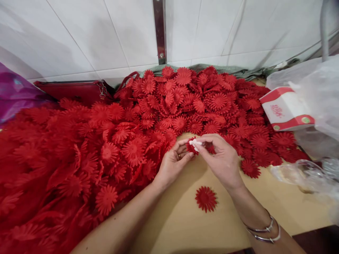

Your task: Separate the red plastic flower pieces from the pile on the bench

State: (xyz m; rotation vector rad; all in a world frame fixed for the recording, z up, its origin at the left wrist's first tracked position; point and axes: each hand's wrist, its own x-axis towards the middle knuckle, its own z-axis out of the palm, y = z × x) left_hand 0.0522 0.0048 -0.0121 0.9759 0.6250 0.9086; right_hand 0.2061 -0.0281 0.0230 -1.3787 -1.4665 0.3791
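- Left hand point(173, 163) and right hand point(221, 158) meet over the middle of the surface point(180, 225), fingertips pinched together on one red flower point(191, 146).
- Right hand also nips a small white piece point(195, 143) against that flower; cannot tell what it is.
- Flower held just above the bare tan surface, right at the near edge of the flower pile point(169, 102).
- Handling guess: flower looks light, thin and floppy, petals bend easily; best pinched at the centre disc, not the petal tips.
- One loose flower point(206, 199) lies flat near the front edge, between the wrists, apart from both.
- Pile runs from the left edge to the back edge.
- Red handbag point(76, 92) at back left, half buried.
- White-and-red box point(286, 107) and clear plastic bags point(307, 174) along the right edge.
- Bracelets point(265, 233) on right wrist.
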